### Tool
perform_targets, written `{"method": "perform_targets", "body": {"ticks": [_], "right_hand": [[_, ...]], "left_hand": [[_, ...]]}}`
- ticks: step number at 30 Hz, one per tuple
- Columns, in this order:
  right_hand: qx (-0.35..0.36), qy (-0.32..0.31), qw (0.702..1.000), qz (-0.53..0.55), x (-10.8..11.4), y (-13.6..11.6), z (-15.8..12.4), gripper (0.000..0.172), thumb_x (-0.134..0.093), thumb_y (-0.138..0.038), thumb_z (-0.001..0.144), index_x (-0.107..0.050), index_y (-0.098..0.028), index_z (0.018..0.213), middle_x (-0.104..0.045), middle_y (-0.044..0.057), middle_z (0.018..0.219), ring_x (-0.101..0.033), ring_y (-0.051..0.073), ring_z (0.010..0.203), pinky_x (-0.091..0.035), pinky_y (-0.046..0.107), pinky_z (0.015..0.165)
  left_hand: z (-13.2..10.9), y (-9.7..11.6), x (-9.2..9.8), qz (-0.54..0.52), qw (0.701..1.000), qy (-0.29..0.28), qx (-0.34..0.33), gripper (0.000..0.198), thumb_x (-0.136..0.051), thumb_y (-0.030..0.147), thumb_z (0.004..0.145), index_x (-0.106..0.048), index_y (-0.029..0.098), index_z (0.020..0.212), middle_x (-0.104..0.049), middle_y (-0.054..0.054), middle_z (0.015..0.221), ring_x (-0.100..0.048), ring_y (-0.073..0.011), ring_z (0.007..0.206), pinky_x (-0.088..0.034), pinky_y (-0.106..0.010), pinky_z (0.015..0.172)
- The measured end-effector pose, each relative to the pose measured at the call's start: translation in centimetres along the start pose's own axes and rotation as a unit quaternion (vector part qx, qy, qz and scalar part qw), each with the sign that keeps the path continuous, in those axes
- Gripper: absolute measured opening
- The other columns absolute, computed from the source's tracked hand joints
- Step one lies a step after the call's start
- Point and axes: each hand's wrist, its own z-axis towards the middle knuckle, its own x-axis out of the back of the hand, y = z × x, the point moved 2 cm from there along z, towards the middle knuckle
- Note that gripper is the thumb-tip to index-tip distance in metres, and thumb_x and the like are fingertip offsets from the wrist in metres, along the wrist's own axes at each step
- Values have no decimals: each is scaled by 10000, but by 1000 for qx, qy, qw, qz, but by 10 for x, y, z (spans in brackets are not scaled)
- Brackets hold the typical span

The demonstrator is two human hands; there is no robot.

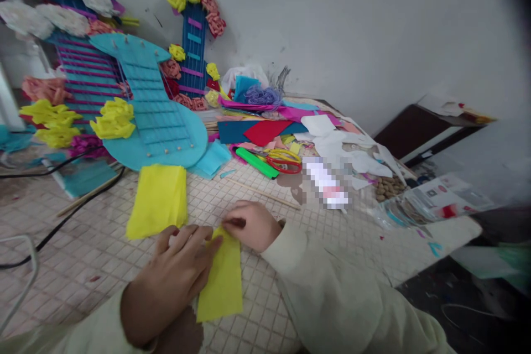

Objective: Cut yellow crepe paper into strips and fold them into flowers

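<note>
A yellow sheet (224, 290) lies on the tiled-pattern tabletop (261, 301) at the near middle of the scene, its long axis running near to far. The right hand (253, 227) is at its far end, thumb and fingertips brought together and apparently clamped on the far edge, so the sheet extends from those fingers toward the near side. The left hand (170, 274) lies over its left side, fingers bent and reaching to the far end; whether its thumb also grips cannot be told. Both hands touch the sheet, so neither is clearly nearer; the right one is farther along the axis. Just beyond the left hand sits a yellow stack (155, 199); beyond the right hand lie a thin stick (265, 194) and red-handled scissors (286, 164). Farther left leans a turquoise guitar-shaped panel (155, 105).
</note>
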Motion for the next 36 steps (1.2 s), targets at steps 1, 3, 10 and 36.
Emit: {"method": "perform_targets", "body": {"ticks": [1,3,10,36], "right_hand": [[-3,15,1000,15,1,1,1,114,-588,-127,733,-677,-172,787,-593,-3,700,-507,85,591,-370,191,557],[-11,39,999,32,2,3,2,124,-571,-123,752,-672,-162,813,-602,6,716,-510,83,589,-381,190,560],[-36,26,999,10,-1,3,4,134,-682,-250,681,-665,-172,790,-594,-12,677,-519,93,603,-379,206,576],[-63,47,996,45,3,7,4,130,-577,-215,768,-688,-167,814,-668,25,766,-562,119,654,-400,208,607]], "left_hand": [[-1,-1,-1,-5,1000,6,-1,311,-410,165,807,-560,232,1071,-608,-73,1064,-528,-284,955,-360,-476,785],[-2,-3,-3,-14,1000,8,-9,323,-426,168,804,-549,246,1092,-587,-61,1144,-513,-291,996,-350,-474,798],[-3,-7,-5,-35,999,7,-8,368,-458,164,785,-547,286,1121,-591,-34,1148,-507,-293,999,-339,-468,792],[7,-15,-17,-199,977,7,73,259,-442,183,794,-638,266,942,-614,-34,1018,-528,-237,967,-383,-414,789]]}}
